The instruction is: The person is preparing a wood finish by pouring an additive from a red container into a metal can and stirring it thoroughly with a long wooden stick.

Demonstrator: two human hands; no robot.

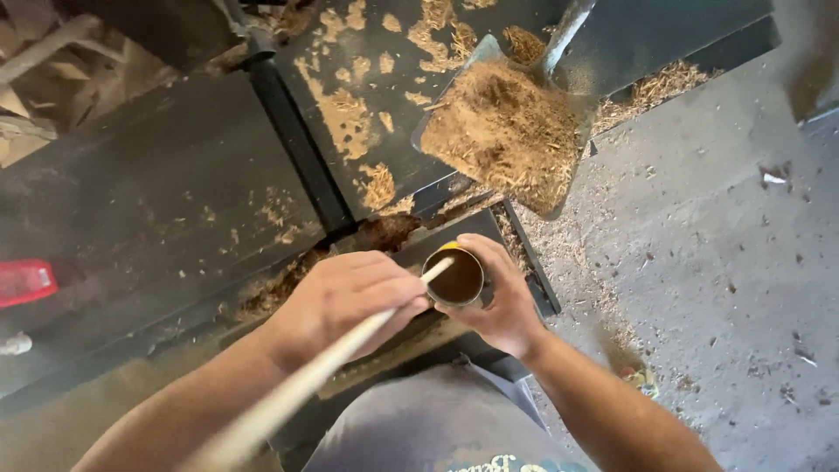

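My left hand (pixel 345 301) grips a long pale wooden stick (pixel 297 393) whose tip dips into a small round tin (pixel 454 278) filled with brown liquid. My right hand (pixel 505 297) wraps around the tin from the right and holds it over the edge of a dark metal machine frame (pixel 524 262). Both forearms reach in from the bottom of the view.
A shovel blade (pixel 511 131) heaped with sawdust leans against the dark metal machine (pixel 175 175). Sawdust patches stick to the machine panels. A grey concrete floor (pixel 717 262) littered with shavings lies to the right. A red object (pixel 26 281) sits at the left edge.
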